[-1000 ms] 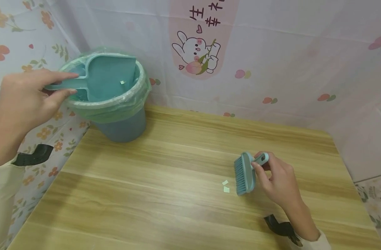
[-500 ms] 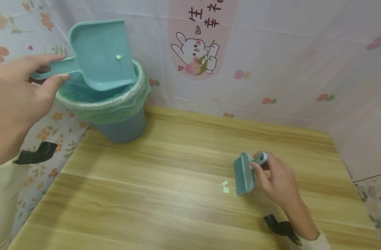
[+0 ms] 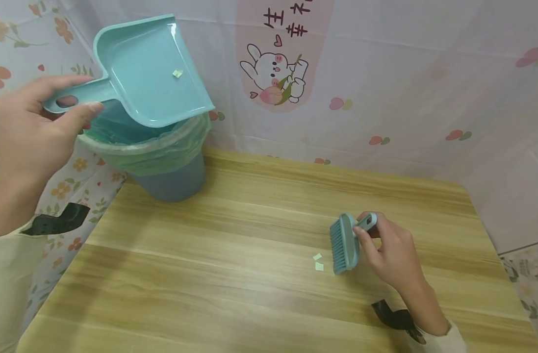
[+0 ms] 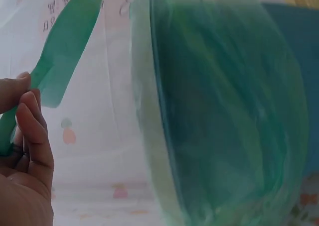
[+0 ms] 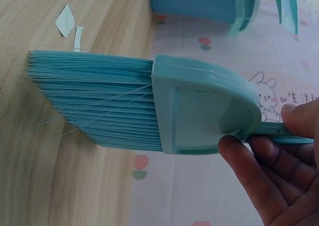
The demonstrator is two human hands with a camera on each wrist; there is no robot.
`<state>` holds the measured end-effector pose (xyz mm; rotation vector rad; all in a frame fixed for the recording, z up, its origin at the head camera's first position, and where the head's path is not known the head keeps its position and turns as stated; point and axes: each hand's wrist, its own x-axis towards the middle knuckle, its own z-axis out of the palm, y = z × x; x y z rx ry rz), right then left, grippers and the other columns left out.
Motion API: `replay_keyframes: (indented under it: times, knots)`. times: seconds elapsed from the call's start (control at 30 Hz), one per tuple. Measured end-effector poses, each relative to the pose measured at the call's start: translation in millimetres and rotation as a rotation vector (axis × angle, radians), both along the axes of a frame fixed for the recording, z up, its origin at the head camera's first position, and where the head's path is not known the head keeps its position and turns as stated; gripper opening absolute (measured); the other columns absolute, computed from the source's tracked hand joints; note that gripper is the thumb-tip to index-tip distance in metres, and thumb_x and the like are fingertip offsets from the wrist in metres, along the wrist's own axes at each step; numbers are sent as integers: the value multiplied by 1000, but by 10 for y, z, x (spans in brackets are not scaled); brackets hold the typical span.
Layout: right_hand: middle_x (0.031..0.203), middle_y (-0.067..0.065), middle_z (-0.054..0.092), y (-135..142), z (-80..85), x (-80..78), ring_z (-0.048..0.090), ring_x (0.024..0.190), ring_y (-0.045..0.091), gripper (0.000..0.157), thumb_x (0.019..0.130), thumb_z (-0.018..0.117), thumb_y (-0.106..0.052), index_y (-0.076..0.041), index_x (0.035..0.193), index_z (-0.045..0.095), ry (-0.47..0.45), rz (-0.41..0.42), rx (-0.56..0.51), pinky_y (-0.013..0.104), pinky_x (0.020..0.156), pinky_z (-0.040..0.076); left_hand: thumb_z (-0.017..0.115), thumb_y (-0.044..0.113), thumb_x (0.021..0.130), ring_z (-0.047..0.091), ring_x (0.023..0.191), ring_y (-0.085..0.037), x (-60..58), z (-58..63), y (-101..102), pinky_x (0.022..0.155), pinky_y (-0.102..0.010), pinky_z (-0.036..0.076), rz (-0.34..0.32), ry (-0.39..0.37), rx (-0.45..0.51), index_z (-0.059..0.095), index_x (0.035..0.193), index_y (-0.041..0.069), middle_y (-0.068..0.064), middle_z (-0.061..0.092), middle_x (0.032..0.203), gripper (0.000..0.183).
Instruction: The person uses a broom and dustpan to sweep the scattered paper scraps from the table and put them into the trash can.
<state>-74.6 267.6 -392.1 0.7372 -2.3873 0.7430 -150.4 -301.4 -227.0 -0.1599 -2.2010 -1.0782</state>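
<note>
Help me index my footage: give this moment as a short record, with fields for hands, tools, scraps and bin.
Left hand: grips dustpan by its handle
Right hand: holds brush by its handle
Dustpan: above the bin, at least one pale scrap on it
Brush: bristles toward the table
Table scraps: two, beside the bristles
Bin: blue, green bag over its rim

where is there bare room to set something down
The widest bare stretch of table lies left of the pale scraps and before the bin; another, right of the right hand. Crowded: the brush beside the scraps, the dustpan at the bin.
</note>
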Motion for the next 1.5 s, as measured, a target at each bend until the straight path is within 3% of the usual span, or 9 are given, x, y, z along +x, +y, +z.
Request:
replay_keyframes:
  times: [0.13,0.27,0.5,0.7,0.9,1.07,1.23,1.37,1.5]
  knots:
    - [95,9,76,6,-7,7,75,71,22,22,100,73,-9,6,115,67,-12,-5,-1,25,64,61,85,5,96,66,60,10,48,-46,167,48,-10,37,-87,-38,32,83,129,13,25,72,87,34]
    - [96,10,76,14,-23,15,76,72,23,22,99,74,-7,6,115,67,-20,-8,-4,25,65,62,85,0,94,69,61,5,90,-146,353,52,-11,44,-190,-47,28,83,126,6,17,73,85,33]
    - [96,9,76,34,-63,29,76,72,23,23,95,77,-3,5,114,68,-27,-12,-21,21,69,61,88,-1,90,57,54,0,184,-423,696,49,-16,37,-295,-98,-30,85,122,9,15,73,88,34]
    - [96,9,75,45,-75,17,76,73,24,22,95,76,-3,6,113,68,-25,-15,-25,20,70,61,87,-6,91,51,58,-10,222,-809,992,49,-19,42,-478,-160,-11,84,123,7,1,71,87,35]
    - [96,9,75,38,-69,-3,77,73,24,21,97,75,-5,5,114,67,-25,-9,-20,21,69,61,86,0,94,55,61,-14,232,-1369,1292,54,-24,46,-610,-345,58,81,124,2,-2,68,81,30]
    - [96,9,75,16,-60,-13,76,72,24,25,92,78,0,5,114,68,-39,-13,-23,22,69,61,87,6,95,55,68,-14,307,-1831,1542,60,-25,46,-642,-489,79,82,123,3,1,68,84,29]
    - [95,10,75,11,-48,-26,77,72,24,24,93,77,0,7,114,67,-35,-7,-25,23,68,62,88,10,94,53,72,-15,384,-2156,1696,63,-25,45,-624,-602,69,84,122,7,2,70,89,28]
    - [95,9,75,8,-45,-50,76,72,23,22,96,76,-4,6,113,67,-22,2,-28,23,68,62,88,11,94,55,77,-16,409,-2274,1731,67,-26,47,-626,-647,58,84,122,8,2,70,92,28]
    - [95,9,75,3,-39,-72,76,72,23,22,96,75,-6,5,113,67,-14,3,-23,25,67,62,87,12,95,55,78,-16,404,-2285,1726,70,-27,48,-638,-661,15,84,121,7,4,67,89,27]
